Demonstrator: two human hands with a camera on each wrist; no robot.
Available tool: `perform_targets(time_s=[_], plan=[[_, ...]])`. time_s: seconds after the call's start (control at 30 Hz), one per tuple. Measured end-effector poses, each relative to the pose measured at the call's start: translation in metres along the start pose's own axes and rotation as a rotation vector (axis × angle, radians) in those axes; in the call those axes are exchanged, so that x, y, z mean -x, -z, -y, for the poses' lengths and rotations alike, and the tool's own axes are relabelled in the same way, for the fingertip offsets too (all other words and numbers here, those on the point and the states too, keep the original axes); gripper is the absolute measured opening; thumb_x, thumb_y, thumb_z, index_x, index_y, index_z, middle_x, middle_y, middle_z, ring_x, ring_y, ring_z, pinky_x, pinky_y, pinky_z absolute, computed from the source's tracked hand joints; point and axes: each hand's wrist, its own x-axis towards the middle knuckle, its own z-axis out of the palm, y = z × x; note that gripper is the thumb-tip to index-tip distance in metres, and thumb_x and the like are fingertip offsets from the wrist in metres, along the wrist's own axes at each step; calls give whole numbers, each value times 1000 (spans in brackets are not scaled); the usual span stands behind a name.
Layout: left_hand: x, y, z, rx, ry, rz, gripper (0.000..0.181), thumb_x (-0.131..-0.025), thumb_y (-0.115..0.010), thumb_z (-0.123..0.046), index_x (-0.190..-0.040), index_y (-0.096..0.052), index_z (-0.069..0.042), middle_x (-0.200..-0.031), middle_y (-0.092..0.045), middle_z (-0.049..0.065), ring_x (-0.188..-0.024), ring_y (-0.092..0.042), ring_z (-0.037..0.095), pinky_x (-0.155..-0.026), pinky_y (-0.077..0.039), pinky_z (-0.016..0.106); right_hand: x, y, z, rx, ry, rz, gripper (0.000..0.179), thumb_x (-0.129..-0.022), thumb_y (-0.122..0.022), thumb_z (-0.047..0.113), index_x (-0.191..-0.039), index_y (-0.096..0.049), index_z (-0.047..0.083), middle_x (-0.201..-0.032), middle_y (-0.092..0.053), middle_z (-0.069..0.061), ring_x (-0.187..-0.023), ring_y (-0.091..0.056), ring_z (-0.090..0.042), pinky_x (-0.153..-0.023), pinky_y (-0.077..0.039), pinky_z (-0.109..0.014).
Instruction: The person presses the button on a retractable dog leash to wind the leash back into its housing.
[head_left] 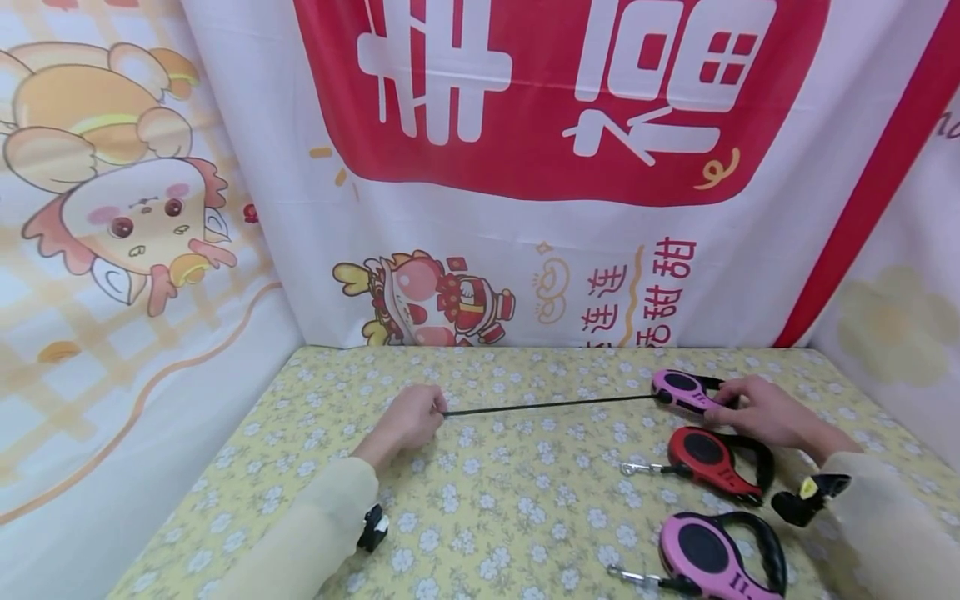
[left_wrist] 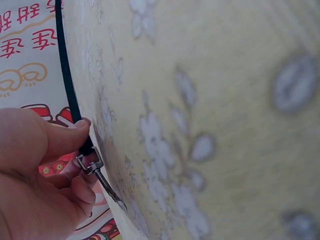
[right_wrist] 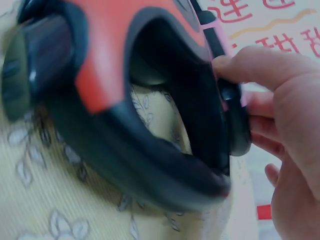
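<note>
At the back right of the table lies a pink-and-black retractable dog leash (head_left: 681,387). My right hand (head_left: 771,414) grips its case at the handle side, the thumb on the near face in the right wrist view. From the case a black strap (head_left: 551,406) runs out leftward, straight and taut. My left hand (head_left: 411,418) pinches the strap's end between thumb and fingers, just above the table. In the left wrist view the metal clip (left_wrist: 106,181) hangs below those fingers, its tip near the cloth.
In front of the right hand lies a red-and-black retractable leash (head_left: 708,454), its clip pointing left. Nearer still is another pink one (head_left: 708,550), cut off by the frame's bottom. A floral tablecloth (head_left: 480,500) covers the table; a printed cloth (head_left: 495,217) hangs behind.
</note>
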Motion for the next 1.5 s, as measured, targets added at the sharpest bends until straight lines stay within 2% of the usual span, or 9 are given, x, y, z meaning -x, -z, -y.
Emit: perform_targets(time_s=[0.07, 0.3, 0.47, 0.67, 0.83, 0.97, 1.07, 1.33, 1.5], plan=[[1, 3, 0, 22, 15, -15, 12, -99, -65, -2, -107, -73, -6, -104, -69, 8, -90, -61, 21, -84, -54, 40, 1, 1, 4, 34, 26, -17, 20, -99, -75, 34, -97, -72, 14, -92, -68, -1, -79, -56, -14, -68, -44, -29], [2, 8, 5, 77, 39, -90, 16, -100, -62, -4, -110, -74, -5, -111, -73, 8, -94, -63, 22, -94, -56, 46, 3, -1, 19, 193, 109, -97, 23, -100, -73, 41, -99, -69, 18, -94, -70, 3, -90, -58, -18, -79, -46, -42], [3, 9, 5, 113, 67, -179, 16, -104, -58, -6, -110, -73, -5, -114, -72, 10, -99, -66, 23, -91, -58, 44, 7, 0, 24, 129, 145, -133, 18, -102, -70, 30, -89, -66, 18, -88, -62, 2, -80, -50, -12, -70, -41, -32], [6, 15, -6, 156, 116, -286, 15, -108, -59, -20, -115, -71, -14, -110, -74, 7, -97, -68, 24, -87, -57, 42, 19, 2, 30, 41, 106, -184, 15, -104, -67, 27, -93, -68, 18, -97, -63, -1, -84, -52, -11, -72, -44, -33], [11, 26, -13, 159, 91, -399, 15, -107, -64, -24, -116, -75, -18, -108, -77, 5, -97, -70, 25, -86, -56, 43, 31, 3, 34, -64, 88, -352, 11, -103, -69, 22, -95, -70, 15, -100, -67, -4, -86, -52, 2, -72, -44, -26], [16, 34, -15, 278, 86, -467, 17, -104, -70, -28, -116, -76, -17, -106, -78, 5, -91, -70, 23, -76, -56, 37, 36, 7, 38, -122, 137, -513, 7, -99, -73, 14, -93, -70, 14, -93, -65, 0, -84, -47, 4, -71, -39, -20], [19, 39, -13, 376, 77, -520, 20, -101, -75, -32, -114, -77, -16, -107, -78, 6, -96, -73, 23, -79, -59, 37, 40, 11, 43, -152, 191, -605, 14, -96, -75, 8, -87, -68, 16, -85, -58, 9, -82, -45, -1, -70, -35, -21], [27, 50, -3, 456, 36, -526, 20, -103, -73, -28, -117, -77, -15, -117, -78, 9, -109, -73, 26, -93, -61, 44, 48, 19, 54, -209, 327, -745, 26, -86, -76, -9, -81, -66, 14, -79, -52, 15, -79, -41, -4, -66, -32, -22], [29, 53, -2, 447, 35, -548, 19, -102, -73, -29, -116, -78, -16, -114, -79, 8, -104, -73, 25, -85, -60, 36, 47, 24, 61, -186, 361, -761, 30, -81, -80, -11, -80, -68, 16, -78, -51, 14, -79, -40, -6, -64, -30, -23]])
